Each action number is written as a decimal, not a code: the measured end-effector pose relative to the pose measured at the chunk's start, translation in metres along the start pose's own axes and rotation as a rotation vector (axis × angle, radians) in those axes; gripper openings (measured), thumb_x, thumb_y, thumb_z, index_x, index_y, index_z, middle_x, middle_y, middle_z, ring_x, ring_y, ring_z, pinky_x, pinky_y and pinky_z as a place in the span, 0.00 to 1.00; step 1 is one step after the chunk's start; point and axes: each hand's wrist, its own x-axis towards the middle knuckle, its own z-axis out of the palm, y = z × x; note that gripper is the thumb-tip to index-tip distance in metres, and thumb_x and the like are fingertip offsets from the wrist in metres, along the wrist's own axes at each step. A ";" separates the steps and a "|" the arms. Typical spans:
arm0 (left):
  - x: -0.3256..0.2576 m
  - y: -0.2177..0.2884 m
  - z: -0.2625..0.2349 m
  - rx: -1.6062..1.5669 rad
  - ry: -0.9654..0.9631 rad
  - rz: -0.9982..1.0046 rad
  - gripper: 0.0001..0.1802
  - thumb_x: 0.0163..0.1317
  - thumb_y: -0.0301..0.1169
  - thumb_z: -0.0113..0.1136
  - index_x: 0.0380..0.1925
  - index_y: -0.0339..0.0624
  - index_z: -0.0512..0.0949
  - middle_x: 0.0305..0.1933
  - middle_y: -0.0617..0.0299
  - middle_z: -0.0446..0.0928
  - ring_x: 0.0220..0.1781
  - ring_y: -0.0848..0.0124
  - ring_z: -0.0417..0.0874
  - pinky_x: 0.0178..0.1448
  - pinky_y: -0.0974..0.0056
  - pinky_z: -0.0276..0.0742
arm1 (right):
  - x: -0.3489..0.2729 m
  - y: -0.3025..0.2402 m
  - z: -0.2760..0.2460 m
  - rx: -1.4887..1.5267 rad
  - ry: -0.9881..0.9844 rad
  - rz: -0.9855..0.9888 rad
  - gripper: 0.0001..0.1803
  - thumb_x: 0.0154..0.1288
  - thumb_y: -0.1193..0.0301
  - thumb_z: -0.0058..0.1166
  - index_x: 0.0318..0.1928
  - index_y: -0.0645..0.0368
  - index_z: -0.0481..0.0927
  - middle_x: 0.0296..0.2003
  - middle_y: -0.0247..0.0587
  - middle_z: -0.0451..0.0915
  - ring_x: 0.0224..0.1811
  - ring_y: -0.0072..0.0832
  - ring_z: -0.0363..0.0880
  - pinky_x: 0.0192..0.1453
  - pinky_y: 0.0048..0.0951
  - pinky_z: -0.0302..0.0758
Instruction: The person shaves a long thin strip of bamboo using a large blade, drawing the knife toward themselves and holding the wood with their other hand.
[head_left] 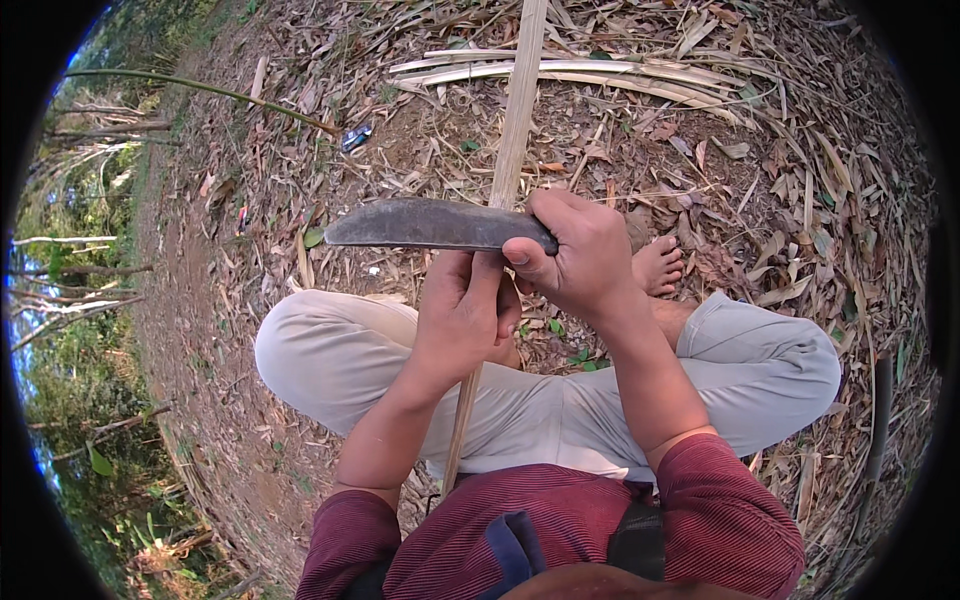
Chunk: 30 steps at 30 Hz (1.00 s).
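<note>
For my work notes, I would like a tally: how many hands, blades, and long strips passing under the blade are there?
2 hands: left hand, right hand
1 dark blade
1 pale strip, passing under the blade
Total: 4

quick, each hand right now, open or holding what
Left hand: closed, holding the long pale strip.
Right hand: closed around one end of the dark-bladed knife.

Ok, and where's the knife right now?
In the head view, the knife is in the right hand, pointing left across the pale strip, just beyond the left hand.
</note>
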 end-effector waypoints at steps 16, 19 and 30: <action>0.013 -0.014 -0.011 0.176 0.002 -0.081 0.15 0.77 0.41 0.43 0.35 0.43 0.70 0.18 0.75 0.59 0.13 0.85 0.54 0.16 0.71 0.47 | -0.002 0.019 0.017 -0.189 0.085 -0.057 0.39 0.52 0.29 0.53 0.22 0.57 0.70 0.19 0.39 0.72 0.18 0.39 0.76 0.20 0.37 0.71; 0.017 -0.015 -0.011 0.166 0.005 -0.082 0.14 0.77 0.40 0.43 0.36 0.43 0.70 0.18 0.75 0.59 0.14 0.85 0.53 0.16 0.72 0.46 | 0.000 0.021 0.019 -0.205 0.090 -0.055 0.39 0.52 0.29 0.53 0.22 0.57 0.70 0.19 0.39 0.72 0.19 0.39 0.76 0.20 0.38 0.71; 0.001 0.002 -0.021 -0.117 -0.010 -0.251 0.14 0.77 0.42 0.42 0.34 0.47 0.66 0.18 0.75 0.54 0.12 0.86 0.49 0.15 0.74 0.42 | 0.002 0.112 -0.035 -0.157 0.272 0.628 0.43 0.69 0.33 0.34 0.21 0.62 0.73 0.13 0.42 0.69 0.17 0.39 0.70 0.25 0.39 0.66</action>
